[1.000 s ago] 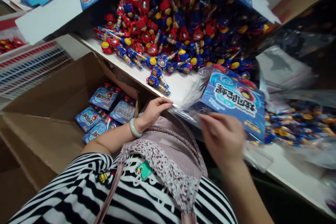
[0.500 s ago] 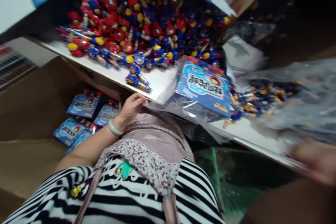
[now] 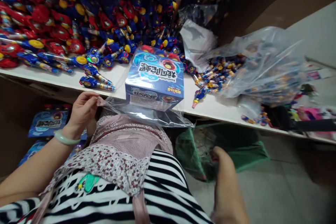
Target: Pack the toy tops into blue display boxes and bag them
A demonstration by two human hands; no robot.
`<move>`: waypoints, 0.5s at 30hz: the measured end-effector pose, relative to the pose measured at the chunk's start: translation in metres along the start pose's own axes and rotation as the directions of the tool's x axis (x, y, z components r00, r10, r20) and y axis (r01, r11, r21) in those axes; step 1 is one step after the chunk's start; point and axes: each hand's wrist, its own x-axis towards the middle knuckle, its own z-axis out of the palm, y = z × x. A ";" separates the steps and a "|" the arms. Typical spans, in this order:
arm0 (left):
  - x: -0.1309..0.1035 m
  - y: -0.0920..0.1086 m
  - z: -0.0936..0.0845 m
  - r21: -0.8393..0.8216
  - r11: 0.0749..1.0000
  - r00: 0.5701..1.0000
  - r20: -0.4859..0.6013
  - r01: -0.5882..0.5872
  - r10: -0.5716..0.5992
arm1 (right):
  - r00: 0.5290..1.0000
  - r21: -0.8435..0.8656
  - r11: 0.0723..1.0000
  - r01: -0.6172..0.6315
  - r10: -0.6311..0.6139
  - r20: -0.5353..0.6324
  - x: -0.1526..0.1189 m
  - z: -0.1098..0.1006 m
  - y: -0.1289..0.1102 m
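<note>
My left hand [image 3: 85,112], with a pale green bangle on the wrist, pinches the left edge of a clear plastic bag [image 3: 147,114] at the table's front edge. Inside the bag lies a blue printed box [image 3: 157,73] with red pieces showing at its back. My right hand [image 3: 222,155] is low on the right, over a green bin; its fingers are mostly hidden and blurred, so what it holds cannot be made out. Two blue toys [image 3: 90,82] lie on the table close to my left hand.
Red and blue toys [image 3: 60,31] are heaped along the white table [image 3: 225,110]. A large plastic bag of small pieces [image 3: 273,73] stands right. The green bin [image 3: 244,147] is below the table edge; a carton with blue boxes [image 3: 49,122] is lower left.
The view has turned right, so the table things appear further left. My right hand has moved from the table's edge down over the green bin. My left hand still pinches near the bag.
</note>
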 end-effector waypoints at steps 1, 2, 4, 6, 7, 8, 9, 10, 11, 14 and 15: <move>0.002 0.000 0.000 0.032 0.999 1.000 0.009 -0.019 0.019 | 1.000 0.000 1.000 -0.011 0.011 0.024 0.005 0.004 0.006; 0.004 0.000 0.000 0.054 0.998 0.999 0.017 -0.036 0.035 | 0.999 -0.006 1.000 -0.003 0.003 0.048 0.012 0.009 0.007; 0.008 0.002 0.002 0.073 0.995 0.998 0.031 -0.061 0.059 | 0.992 -0.033 0.993 0.112 -0.109 0.067 0.023 0.024 -0.008; 0.009 0.009 -0.003 0.088 0.993 0.995 0.069 -0.078 0.072 | 0.935 -0.101 0.929 0.356 -0.353 0.044 0.030 0.040 -0.036; 0.008 0.014 -0.009 0.112 0.990 0.991 0.111 -0.086 0.074 | 0.870 -0.144 0.859 0.491 -0.491 0.035 0.029 0.046 -0.050; 0.006 0.021 -0.018 0.158 0.983 0.982 0.177 -0.095 0.066 | 0.795 -0.176 0.780 0.601 -0.605 0.033 0.026 0.050 -0.061; 0.002 0.029 -0.030 0.220 0.970 0.965 0.259 -0.100 0.040 | 0.727 -0.196 0.708 0.678 -0.686 0.035 0.019 0.052 -0.069; -0.003 0.036 -0.044 0.281 0.955 0.945 0.327 -0.093 -0.004 | 0.679 -0.193 0.660 0.726 -0.733 0.048 0.010 0.053 -0.072; -0.009 0.042 -0.058 0.322 0.944 0.936 0.349 -0.069 -0.050 | 0.663 -0.166 0.648 0.744 -0.745 0.064 -0.001 0.052 -0.071; -0.023 0.045 -0.083 0.280 0.944 0.948 0.211 0.176 -0.240 | 0.805 0.068 0.803 0.593 -0.587 -0.090 -0.027 0.052 -0.054; -0.025 0.041 -0.082 0.232 0.926 0.920 0.191 0.297 -0.343 | 0.892 0.212 0.867 0.451 -0.427 -0.152 -0.029 0.056 -0.050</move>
